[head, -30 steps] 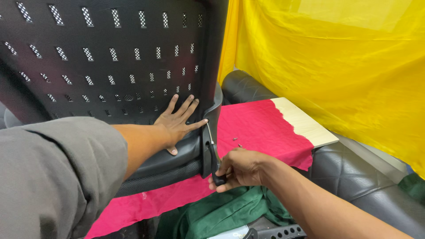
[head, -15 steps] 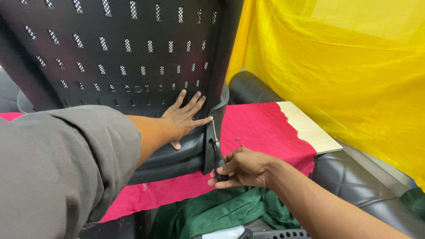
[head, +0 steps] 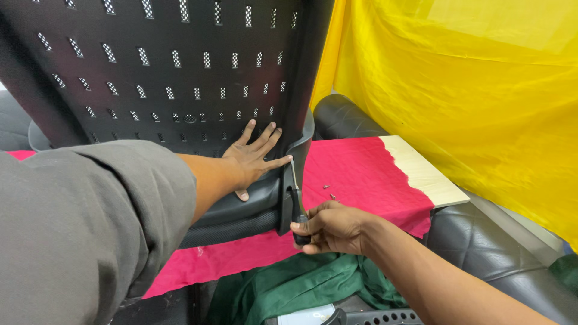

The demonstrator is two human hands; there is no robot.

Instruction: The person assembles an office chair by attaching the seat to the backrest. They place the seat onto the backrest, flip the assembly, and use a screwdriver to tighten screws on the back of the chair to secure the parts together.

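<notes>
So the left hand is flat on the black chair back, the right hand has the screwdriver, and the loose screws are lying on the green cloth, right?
Not quite. The head view shows the loose screws lying on the red cloth, not the green cloth. The rest holds: the left hand lies flat on the black chair back, and the right hand holds the screwdriver.
</notes>
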